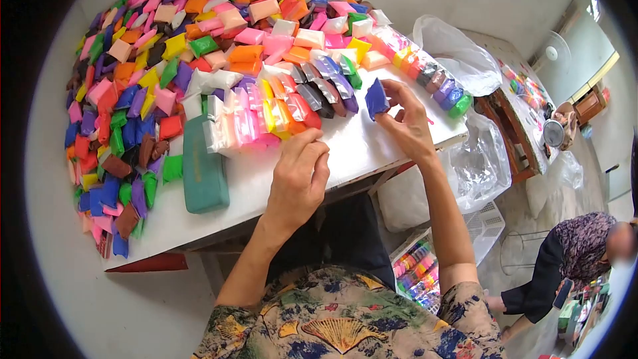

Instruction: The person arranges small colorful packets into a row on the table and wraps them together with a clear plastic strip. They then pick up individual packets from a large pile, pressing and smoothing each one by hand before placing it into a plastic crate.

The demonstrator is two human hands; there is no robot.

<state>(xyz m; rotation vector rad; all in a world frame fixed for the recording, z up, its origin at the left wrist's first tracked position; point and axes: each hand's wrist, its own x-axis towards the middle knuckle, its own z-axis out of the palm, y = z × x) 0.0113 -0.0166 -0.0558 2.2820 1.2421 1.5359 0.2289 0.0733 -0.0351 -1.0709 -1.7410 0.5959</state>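
Note:
My right hand [407, 123] pinches a small blue clay packet [377, 98] between thumb and fingers, just above the white table [359, 143]. My left hand [299, 167] is closed, its fingertips by the front edge of a row of clay packets, next to a red packet [304, 112]. Sorted by colour, this row runs from white and pink [242, 119] through yellow, orange, red, black and brown to purple and a green packet [352, 74]. A teal oblong block [205, 166] stands at the row's left end.
Behind the row spreads a large heap of loose coloured packets [179, 33]. A bagged row of packets [425, 73] lies at the right, beside clear plastic bags [458, 60]. Below the table is a crate [419, 266] of packets. Another person [565, 259] is at lower right.

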